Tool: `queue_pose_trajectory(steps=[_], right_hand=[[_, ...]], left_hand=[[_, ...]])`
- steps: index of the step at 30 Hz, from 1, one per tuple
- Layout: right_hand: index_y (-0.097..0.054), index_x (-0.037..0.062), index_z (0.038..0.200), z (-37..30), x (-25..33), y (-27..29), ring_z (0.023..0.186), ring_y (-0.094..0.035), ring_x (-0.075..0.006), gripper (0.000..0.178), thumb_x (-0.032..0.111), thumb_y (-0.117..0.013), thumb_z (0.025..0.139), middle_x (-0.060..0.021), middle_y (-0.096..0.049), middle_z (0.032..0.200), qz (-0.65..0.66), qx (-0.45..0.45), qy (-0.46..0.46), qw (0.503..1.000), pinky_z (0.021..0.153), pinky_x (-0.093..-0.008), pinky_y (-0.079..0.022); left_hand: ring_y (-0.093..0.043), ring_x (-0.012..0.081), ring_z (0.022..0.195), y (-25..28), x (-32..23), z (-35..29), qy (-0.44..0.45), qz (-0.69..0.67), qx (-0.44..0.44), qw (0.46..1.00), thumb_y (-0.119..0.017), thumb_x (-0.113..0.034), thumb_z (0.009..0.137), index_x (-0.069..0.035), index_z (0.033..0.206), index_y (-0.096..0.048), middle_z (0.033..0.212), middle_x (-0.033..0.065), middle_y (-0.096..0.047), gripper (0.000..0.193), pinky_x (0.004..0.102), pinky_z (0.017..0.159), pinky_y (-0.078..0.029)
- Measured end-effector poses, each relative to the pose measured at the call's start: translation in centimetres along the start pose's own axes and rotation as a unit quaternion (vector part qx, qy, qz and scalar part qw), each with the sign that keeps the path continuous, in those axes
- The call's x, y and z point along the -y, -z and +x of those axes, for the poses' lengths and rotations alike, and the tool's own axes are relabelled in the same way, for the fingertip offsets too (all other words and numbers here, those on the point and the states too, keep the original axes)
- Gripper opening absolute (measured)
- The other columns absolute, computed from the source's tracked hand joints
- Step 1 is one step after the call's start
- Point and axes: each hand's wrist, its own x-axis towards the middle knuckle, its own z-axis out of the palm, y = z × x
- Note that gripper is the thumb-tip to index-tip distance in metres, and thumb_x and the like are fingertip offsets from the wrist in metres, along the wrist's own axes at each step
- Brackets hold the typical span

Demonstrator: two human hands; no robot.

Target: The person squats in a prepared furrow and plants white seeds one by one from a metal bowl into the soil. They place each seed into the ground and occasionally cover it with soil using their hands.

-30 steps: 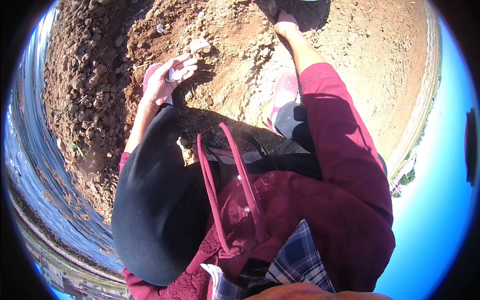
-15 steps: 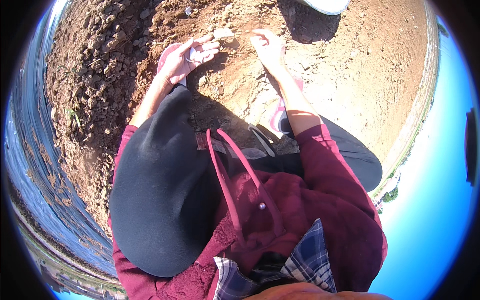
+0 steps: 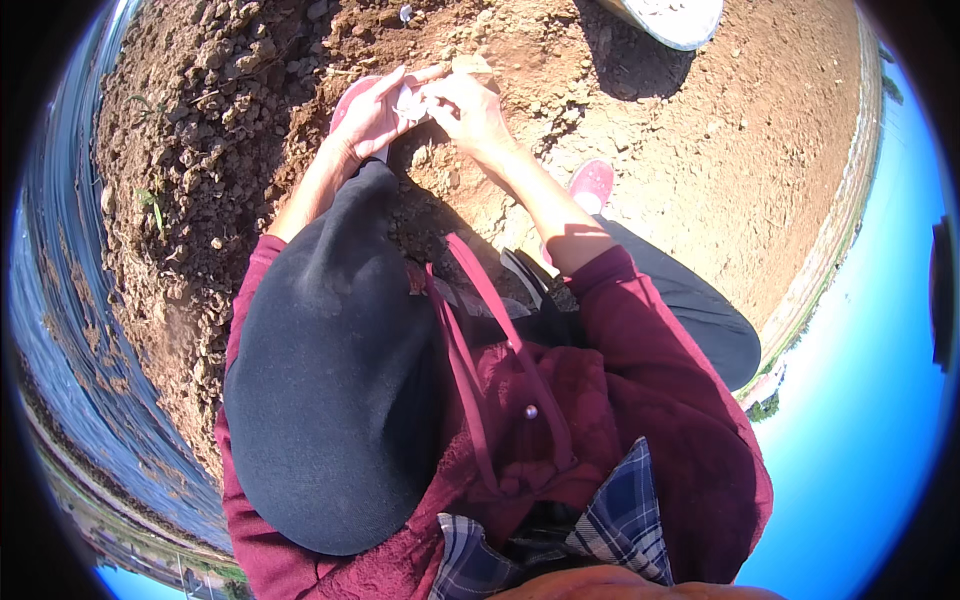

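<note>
My left hand point(image 3: 369, 122) is palm up beside my raised knee, cupped around small white pieces point(image 3: 410, 103) that look like garlic cloves. My right hand point(image 3: 474, 118) meets it from the right, its fingertips pinched together at the white pieces. Whether a piece sits between those fingertips is too small to tell. A pale clod point(image 3: 472, 66) lies on the soil just past both hands. Another small white piece point(image 3: 406, 13) rests on the ground farther off.
A pale round container point(image 3: 688, 38) with whitish contents stands at the far right, casting a shadow. Lumpy brown soil point(image 3: 215, 110) lies on the left, with a small green plant point(image 3: 150, 203). Pink shoes show, the right one point(image 3: 592, 180) on smoother soil. Plastic sheeting point(image 3: 60, 290) stretches along the left.
My right hand has moved left from over the soil to my left palm, where its fingers now touch the white pieces. My left hand stays nearly in place.
</note>
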Motion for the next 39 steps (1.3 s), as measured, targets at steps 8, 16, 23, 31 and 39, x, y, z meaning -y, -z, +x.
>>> queue_pose_trajectory(steps=[8, 16, 23, 31, 39], right_hand=[[-0.067, 0.0039, 0.113, 0.7, -1.9, 1.3, 0.082, -0.066, -0.0153, 0.025, 0.015, -0.064, 0.09, -0.0097, -0.07, 0.097, 0.171, -0.11, -0.061, 0.977, 0.071, -0.0275, -0.053], [-0.064, -0.0036, 0.111, -0.7, -13.5, 14.3, 0.072, -0.065, -0.0124, 0.023, 0.007, -0.064, 0.091, -0.0101, -0.069, 0.087, 0.306, -0.337, -0.241, 0.857, 0.062, -0.0237, -0.053], [-0.073, 0.0065, 0.102, 1.2, -21.8, 22.9, 0.09, -0.069, -0.0266, 0.024, 0.02, -0.07, 0.082, -0.0147, -0.073, 0.094, -0.092, -0.355, -0.312, 0.876, 0.083, -0.036, -0.052], [-0.073, 0.0113, 0.1, 5.2, -26.6, 25.1, 0.093, -0.066, -0.0394, 0.038, 0.045, -0.062, 0.086, -0.0188, -0.069, 0.098, -0.343, -0.182, -0.287, 0.876, 0.085, -0.0455, -0.052], [-0.068, 0.0103, 0.108, 5.9, -27.9, 25.0, 0.094, -0.065, -0.0409, 0.037, 0.038, -0.063, 0.085, -0.019, -0.069, 0.102, -0.374, -0.159, -0.257, 0.877, 0.082, -0.0484, -0.052]], left_hand=[[-0.057, 0.0316, 0.116, -1.7, -0.5, -0.2, 0.004, -0.011, -0.006, 1.0, -0.034, -0.032, 0.105, 0.01, 0.142, -0.032, 0.141, 0.027, -0.045, 0.055, 0.0371, 0.106, -0.044], [-0.043, 0.0416, 0.131, -1.9, -0.2, 0.2, -0.006, 0.031, -0.003, 0.999, -0.041, -0.033, 0.102, 0.014, 0.143, -0.024, 0.144, 0.0336, -0.035, 0.065, 0.0415, 0.111, -0.037], [-0.044, 0.0398, 0.131, -2.7, -0.3, 0.2, 0.004, 0.057, -0.034, 0.998, -0.04, -0.036, 0.102, 0.013, 0.142, -0.028, 0.143, 0.0319, -0.038, 0.064, 0.0426, 0.111, -0.037], [-0.047, 0.0382, 0.129, -3.1, -0.1, 0.5, 0.007, 0.074, -0.067, 0.995, -0.043, -0.037, 0.101, 0.013, 0.142, -0.028, 0.143, 0.0316, -0.039, 0.067, 0.041, 0.11, -0.038], [-0.047, 0.0391, 0.128, -3.3, -0.2, 0.8, 0.019, 0.051, -0.082, 0.995, -0.044, -0.036, 0.101, 0.014, 0.141, -0.03, 0.142, 0.0317, -0.04, 0.066, 0.0417, 0.111, -0.037]])
